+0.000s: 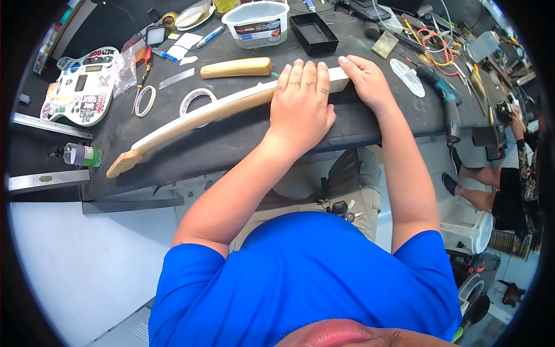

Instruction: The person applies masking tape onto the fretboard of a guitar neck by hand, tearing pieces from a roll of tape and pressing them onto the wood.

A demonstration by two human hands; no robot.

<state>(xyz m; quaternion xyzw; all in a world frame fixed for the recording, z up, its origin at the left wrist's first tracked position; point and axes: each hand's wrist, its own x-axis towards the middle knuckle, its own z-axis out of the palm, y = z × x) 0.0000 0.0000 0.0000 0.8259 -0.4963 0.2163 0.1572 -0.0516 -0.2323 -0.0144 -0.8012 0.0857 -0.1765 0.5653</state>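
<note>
A long wooden guitar neck (231,104) lies on its edge along the dark bench, its headstock at the left and a white strip along its top. My left hand (302,103) rests flat over the neck near its right end, fingers stretched across the white strip. At the right end of the neck, my right hand (365,81) grips it, thumb and fingers around the end. Behind the neck are a wooden block (236,67) and a roll of white tape (186,107), partly hidden by the neck.
Around the bench (191,153) are a white guitar body (84,87), a plastic tub (255,26), a black tray (314,34), a cordless drill (445,95), cables and tools. A spray bottle (82,155) stands at the left. Another person's legs (477,188) show at the right.
</note>
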